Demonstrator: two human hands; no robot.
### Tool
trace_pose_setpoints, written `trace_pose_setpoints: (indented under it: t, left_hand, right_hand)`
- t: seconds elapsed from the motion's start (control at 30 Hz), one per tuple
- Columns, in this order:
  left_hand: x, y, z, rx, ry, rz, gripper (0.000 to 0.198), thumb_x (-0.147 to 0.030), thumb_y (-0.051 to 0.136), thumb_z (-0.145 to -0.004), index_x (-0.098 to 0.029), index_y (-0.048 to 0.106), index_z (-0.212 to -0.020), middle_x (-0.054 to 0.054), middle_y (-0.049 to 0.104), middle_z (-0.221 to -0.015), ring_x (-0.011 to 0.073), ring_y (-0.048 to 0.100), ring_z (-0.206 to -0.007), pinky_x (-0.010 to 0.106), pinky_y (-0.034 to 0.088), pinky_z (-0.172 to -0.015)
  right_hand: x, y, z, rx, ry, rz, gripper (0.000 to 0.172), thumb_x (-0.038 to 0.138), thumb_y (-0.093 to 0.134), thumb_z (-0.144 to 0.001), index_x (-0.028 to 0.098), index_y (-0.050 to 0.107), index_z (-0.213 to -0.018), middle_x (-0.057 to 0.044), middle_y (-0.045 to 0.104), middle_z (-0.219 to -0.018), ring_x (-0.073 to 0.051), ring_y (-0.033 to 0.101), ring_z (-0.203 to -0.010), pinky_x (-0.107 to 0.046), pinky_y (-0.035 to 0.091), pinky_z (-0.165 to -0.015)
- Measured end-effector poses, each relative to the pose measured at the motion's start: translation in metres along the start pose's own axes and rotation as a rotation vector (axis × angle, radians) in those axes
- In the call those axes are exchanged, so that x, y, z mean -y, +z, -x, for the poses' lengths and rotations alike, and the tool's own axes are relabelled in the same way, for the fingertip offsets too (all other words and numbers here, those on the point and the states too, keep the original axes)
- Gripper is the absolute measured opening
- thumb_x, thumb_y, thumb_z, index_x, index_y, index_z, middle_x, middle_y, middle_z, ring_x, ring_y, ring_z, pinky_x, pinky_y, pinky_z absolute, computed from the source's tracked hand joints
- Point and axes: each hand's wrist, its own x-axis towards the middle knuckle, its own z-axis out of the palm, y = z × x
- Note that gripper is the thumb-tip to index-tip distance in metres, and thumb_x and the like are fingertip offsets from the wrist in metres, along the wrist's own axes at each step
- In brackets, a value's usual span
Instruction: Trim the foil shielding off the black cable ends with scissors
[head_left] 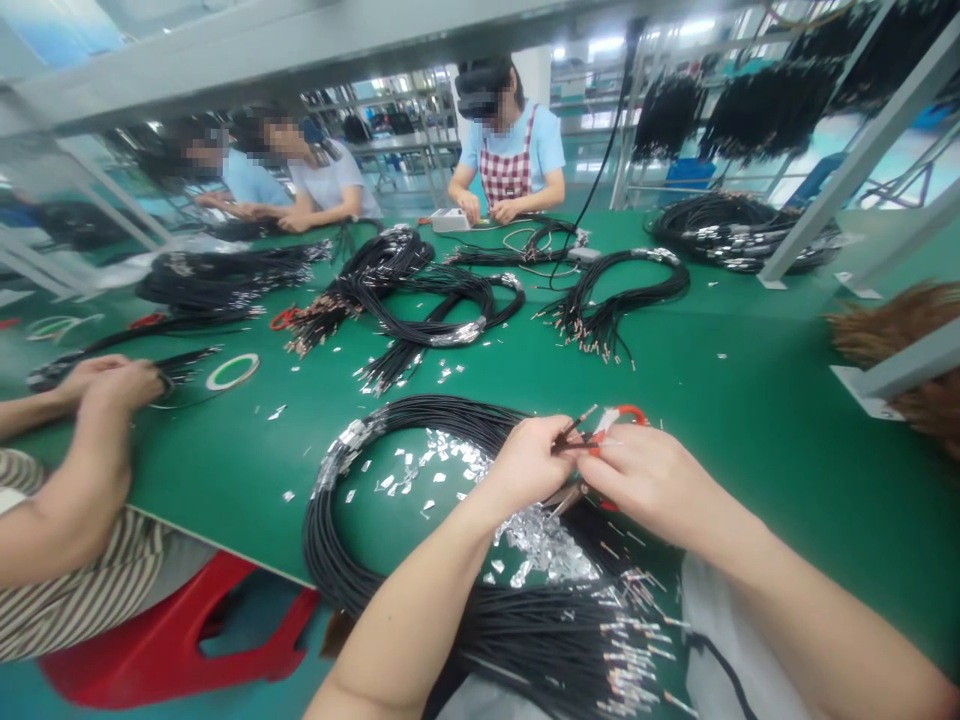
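My left hand [534, 455] is closed around the ends of black cables, whose stripped tips poke out between the fingers. Close against it, my right hand [641, 470] grips a pair of scissors [631, 413] with orange-red handles. The scissor blades point down and left, below the cable ends. Under both forearms lies a large coil of black cable [322, 540], bound with silvery foil at its upper left. Its many loose ends [630, 650] fan out at the lower right. Small foil scraps [540, 545] are heaped inside the coil, partly hidden by my left arm.
Several more cable coils [450, 330] lie farther back on the green table [780, 420]. A roll of tape [232, 372] sits at left, near a co-worker's hands [112, 385]. Other people work across the table. Metal posts [832, 150] stand at right; a red stool [180, 650] is lower left.
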Motion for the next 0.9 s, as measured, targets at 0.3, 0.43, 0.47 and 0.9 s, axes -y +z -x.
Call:
trace_pose_setpoints:
  t: [0.3,0.43,0.47,0.9]
  left_hand:
    - [0.0,-0.008,0.001,0.108,0.025,-0.019,0.008,-0.012,0.051,-0.066,-0.015,0.049,-0.059,-0.003,0.046,-0.056,0.0091,0.037,-0.055,0.021,0.028,-0.051]
    - [-0.004,-0.018,0.006,0.17,0.08,0.091,0.007,-0.018,0.055,-0.074,-0.016,0.056,-0.067,-0.002,0.052,-0.061,0.0093,0.041,-0.056,0.021,0.032,-0.054]
    - [-0.006,-0.021,0.007,0.191,0.118,0.093,0.006,-0.019,0.056,-0.075,-0.016,0.057,-0.069,-0.001,0.054,-0.063,0.0095,0.042,-0.057,0.022,0.033,-0.055]
    - [0.003,-0.006,0.003,-0.304,0.384,0.007,0.01,-0.014,0.054,-0.079,-0.019,0.062,-0.075,0.004,0.057,-0.074,0.0147,0.049,-0.07,0.026,0.037,-0.068]
  right_hand:
    - [-0.001,0.007,0.008,0.072,0.148,-0.379,0.021,0.009,0.042,-0.085,0.019,0.052,-0.07,-0.004,0.056,-0.067,-0.015,0.049,-0.064,-0.027,0.037,-0.055]
    - [-0.007,0.005,0.006,0.074,0.521,-0.94,0.016,0.011,0.047,-0.08,0.02,0.041,-0.069,0.0,0.055,-0.068,-0.013,0.05,-0.062,-0.027,0.04,-0.057]
    - [-0.007,0.005,0.005,0.091,0.638,-1.122,0.018,0.014,0.051,-0.08,0.021,0.038,-0.069,0.001,0.055,-0.068,-0.012,0.05,-0.061,-0.026,0.041,-0.056]
    - [0.012,0.033,-0.003,-0.261,1.026,-2.182,0.036,0.017,0.066,-0.07,0.022,0.031,-0.07,0.007,0.051,-0.058,-0.009,0.049,-0.049,-0.022,0.037,-0.046]
